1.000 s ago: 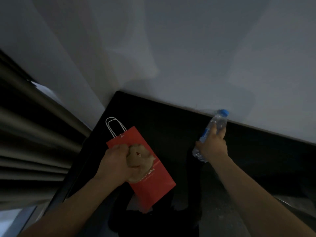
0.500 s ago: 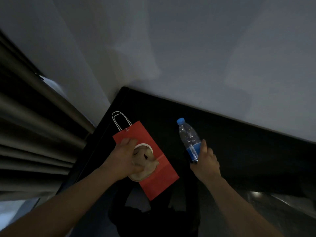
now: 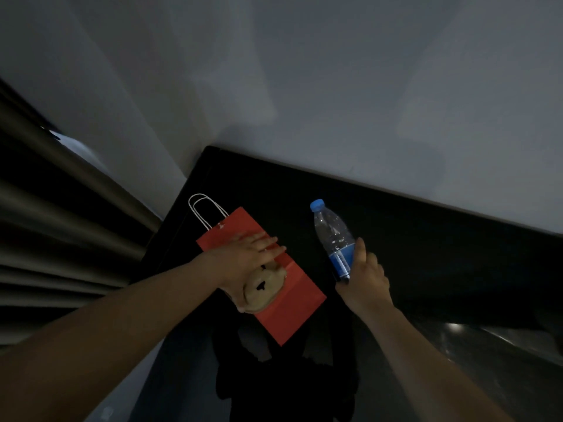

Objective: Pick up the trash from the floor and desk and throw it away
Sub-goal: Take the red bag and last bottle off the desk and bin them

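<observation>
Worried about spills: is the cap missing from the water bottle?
No, the blue cap sits on top of the bottle, whose labelled lower part the right hand grips.

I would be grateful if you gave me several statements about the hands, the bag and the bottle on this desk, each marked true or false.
1. The right hand grips the water bottle at its blue label. True.
2. The bottle's cap is red. False: the cap is blue.
3. The red paper bag lies on the dark desk. True.
4. The left hand rests on the bottle. False: it is stretched over the red bag with straight fingers, and a crumpled brown item sits under its palm.
5. The bottle is inside the bag. False: it is beside the bag, apart from it.
</observation>
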A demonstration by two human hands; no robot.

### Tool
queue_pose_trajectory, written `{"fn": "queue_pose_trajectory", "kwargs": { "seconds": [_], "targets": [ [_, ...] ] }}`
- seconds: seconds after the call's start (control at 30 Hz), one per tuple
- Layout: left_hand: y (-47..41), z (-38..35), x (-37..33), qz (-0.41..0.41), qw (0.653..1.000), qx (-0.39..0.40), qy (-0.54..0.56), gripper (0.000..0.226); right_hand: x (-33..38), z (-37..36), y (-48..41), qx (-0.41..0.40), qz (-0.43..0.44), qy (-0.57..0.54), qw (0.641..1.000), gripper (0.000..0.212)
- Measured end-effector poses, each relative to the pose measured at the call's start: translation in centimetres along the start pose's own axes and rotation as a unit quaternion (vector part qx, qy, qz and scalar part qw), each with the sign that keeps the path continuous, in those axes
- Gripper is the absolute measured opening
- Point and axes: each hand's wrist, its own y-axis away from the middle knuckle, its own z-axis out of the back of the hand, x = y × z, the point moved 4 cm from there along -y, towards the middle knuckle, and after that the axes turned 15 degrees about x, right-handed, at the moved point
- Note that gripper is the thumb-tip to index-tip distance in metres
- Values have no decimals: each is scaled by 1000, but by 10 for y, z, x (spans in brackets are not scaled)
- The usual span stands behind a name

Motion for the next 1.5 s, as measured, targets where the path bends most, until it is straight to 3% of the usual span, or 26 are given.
{"fn": "queue_pose_trajectory", "kwargs": {
  "seconds": [0.13,0.37,0.5,0.73,0.9,1.03,1.13,1.5],
  "targets": [
    [-8,-4,-4,25,1000,-8,15,134,-2,-2,-2,-8,9,-2,1000,108],
    [-15,3,-11,29,997,66,-16,130,-7,-3,-8,-12,5,-11,1000,110],
    [-17,11,-5,39,999,27,-24,132,-9,-3,-9,-14,9,-17,1000,110],
    [-31,-1,-14,24,997,-76,7,107,-12,-3,-12,-2,14,-29,999,110],
    [-23,-14,-18,53,996,-67,29,106,-16,-2,-8,15,21,-52,998,108],
    [-12,-27,-10,94,988,-69,99,91,-22,-4,1,53,6,-70,996,109],
    [-7,-36,-6,101,987,-63,112,88,-25,-5,11,32,13,-90,995,108],
    [20,-54,-35,20,975,-69,212,94,-25,-25,71,-46,4,-179,983,105]
  ]
}}
